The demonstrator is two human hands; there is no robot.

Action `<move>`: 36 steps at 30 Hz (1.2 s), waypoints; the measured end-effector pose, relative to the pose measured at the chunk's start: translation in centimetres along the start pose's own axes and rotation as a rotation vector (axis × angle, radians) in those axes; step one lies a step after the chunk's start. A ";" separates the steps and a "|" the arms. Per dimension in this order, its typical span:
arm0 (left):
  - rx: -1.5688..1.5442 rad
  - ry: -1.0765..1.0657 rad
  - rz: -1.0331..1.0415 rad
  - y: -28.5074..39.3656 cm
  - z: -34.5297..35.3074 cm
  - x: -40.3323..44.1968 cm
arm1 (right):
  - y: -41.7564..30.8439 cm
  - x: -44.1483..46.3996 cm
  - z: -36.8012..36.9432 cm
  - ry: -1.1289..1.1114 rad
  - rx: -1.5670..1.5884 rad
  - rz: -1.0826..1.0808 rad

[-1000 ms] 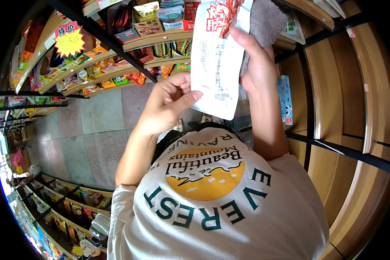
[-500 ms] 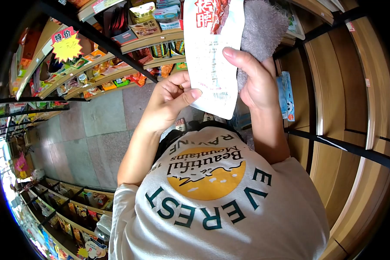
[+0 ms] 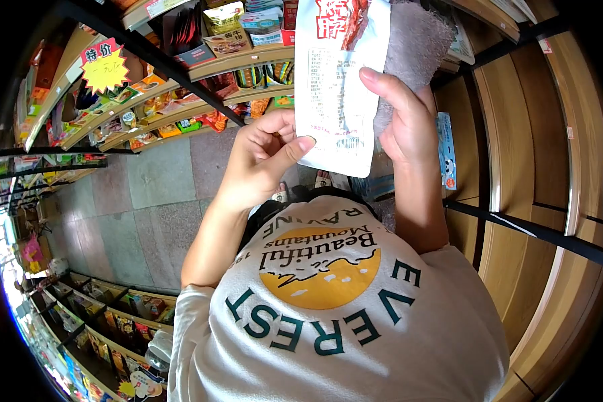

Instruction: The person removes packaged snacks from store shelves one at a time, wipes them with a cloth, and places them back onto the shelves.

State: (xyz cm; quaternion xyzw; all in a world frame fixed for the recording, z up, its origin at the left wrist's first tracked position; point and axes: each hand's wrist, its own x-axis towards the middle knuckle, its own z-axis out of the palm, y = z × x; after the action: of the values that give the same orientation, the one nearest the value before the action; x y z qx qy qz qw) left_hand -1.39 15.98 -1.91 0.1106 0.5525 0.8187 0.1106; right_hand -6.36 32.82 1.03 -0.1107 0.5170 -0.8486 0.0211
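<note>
A white snack pouch [image 3: 335, 100] with red Chinese characters and a picture of reddish meat at its top is held up before my chest. Its printed side and barcode face me. My left hand [image 3: 264, 151] pinches the pouch's lower left edge between thumb and curled fingers. On the other side, my right hand [image 3: 409, 120] has its thumb along the pouch's right edge, fingers hidden behind. A fuzzy grey cloth [image 3: 419, 47] is also in my right hand, bunched behind the pouch.
Shelves of packaged snacks [image 3: 228, 33] stand ahead and to the left, with a yellow price sign [image 3: 105, 67]. Wooden shelves [image 3: 509, 134] rise on the right, a blue packet [image 3: 447, 151] near them. Grey floor tiles [image 3: 157, 171] lie at left. Low bins [image 3: 124, 308] sit behind left.
The pouch has shifted slightly right and tilted more upright, its print now clearer. My right hand and the grey cloth have moved a little right with it; both hands keep their hold.
</note>
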 end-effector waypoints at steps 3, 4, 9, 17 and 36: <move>0.028 -0.013 0.019 0.2 0.0 -0.1 | -0.1 0.0 -0.1 0.002 -0.027 0.005; 0.041 -0.011 0.023 0.3 0.1 -0.1 | -0.1 0.0 -0.1 0.014 -0.045 0.010; 0.095 0.012 0.031 0.6 0.2 -0.1 | 0.2 0.2 0.1 0.043 -0.010 -0.011; 0.237 0.079 0.042 -0.1 0.0 -0.2 | 0.4 0.1 -0.4 0.070 -0.005 0.066; 0.409 0.054 0.286 2.5 5.8 7.4 | -1.8 1.7 -3.7 0.164 -0.479 -0.485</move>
State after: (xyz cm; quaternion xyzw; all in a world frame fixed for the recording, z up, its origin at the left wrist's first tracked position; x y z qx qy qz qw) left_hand -6.86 22.43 2.95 0.1857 0.6882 0.6998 -0.0457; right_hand -8.69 36.63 1.24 -0.1633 0.6600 -0.6896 -0.2491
